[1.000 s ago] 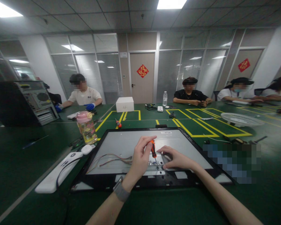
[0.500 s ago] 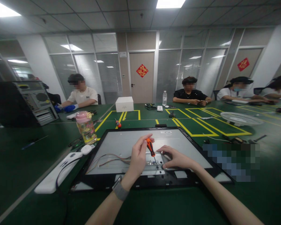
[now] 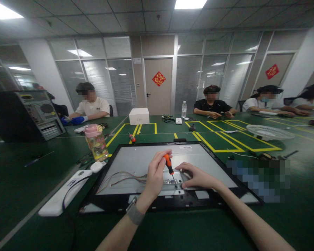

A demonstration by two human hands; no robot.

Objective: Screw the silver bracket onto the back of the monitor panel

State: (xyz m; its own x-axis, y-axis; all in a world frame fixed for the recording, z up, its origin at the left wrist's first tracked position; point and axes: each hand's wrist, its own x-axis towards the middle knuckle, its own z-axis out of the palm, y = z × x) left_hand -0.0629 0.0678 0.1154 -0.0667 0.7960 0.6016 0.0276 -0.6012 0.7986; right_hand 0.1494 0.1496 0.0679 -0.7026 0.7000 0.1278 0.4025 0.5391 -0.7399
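Note:
An orange and black screwdriver (image 3: 168, 163) is gripped by its handle in my left hand (image 3: 156, 172), tilted with its shaft pointing down to the right. Its tip meets a small metal bracket (image 3: 174, 182) near the lower edge of a display panel (image 3: 136, 157). That panel lies flat, grey-backed with a black frame. To the right of the tip, my right hand (image 3: 197, 176) rests on the bracket area, thumb and fingers apart; nothing shows between them. Thin coloured wires (image 3: 125, 177) run from the bracket to the left across the panel.
A white power strip (image 3: 65, 193) with a black cable and a pink-lidded bottle (image 3: 96, 143) stand left of the panel. Further off are a computer case (image 3: 28, 115), a white box (image 3: 139, 116) and a round white rack (image 3: 269, 131). Several people sit across the green table.
The screwdriver handle has turned slightly in my left hand, while its tip stays at the same spot. My right hand and the panel look unmoved.

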